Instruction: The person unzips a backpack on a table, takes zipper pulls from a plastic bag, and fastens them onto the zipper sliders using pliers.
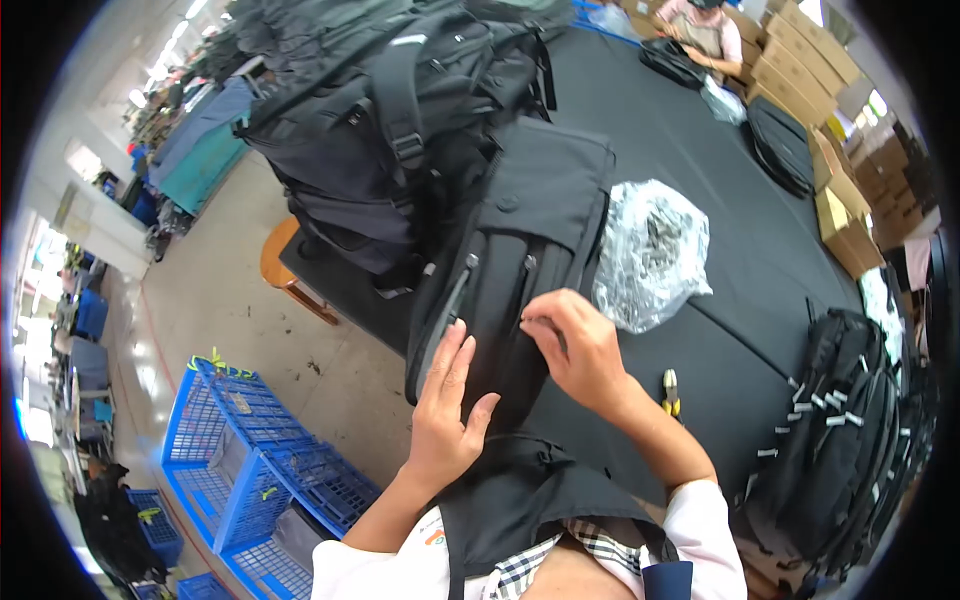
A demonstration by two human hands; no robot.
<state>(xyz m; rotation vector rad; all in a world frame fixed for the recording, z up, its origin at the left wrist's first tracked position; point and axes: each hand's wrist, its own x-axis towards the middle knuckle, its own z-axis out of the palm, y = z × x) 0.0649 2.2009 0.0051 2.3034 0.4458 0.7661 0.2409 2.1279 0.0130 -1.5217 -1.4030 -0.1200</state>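
Observation:
A black backpack lies in front of me on the dark table, with a top flap and two zippers with metal parts running down its front panel. My left hand rests on the lower left of the bag, its fingers stretched out and the thumb apart. Over the right-hand zipper, my right hand has thumb and forefinger pinched together at the bag's surface. What sits between those fingertips is too small to make out. Just right of the bag lies a clear plastic bag with small things inside.
More black backpacks are piled at the left. Yellow-handled pliers lie on the table. Tagged bags stand at the right. Blue crates sit on the floor near a wooden stool. Another person handles a bag at the far end.

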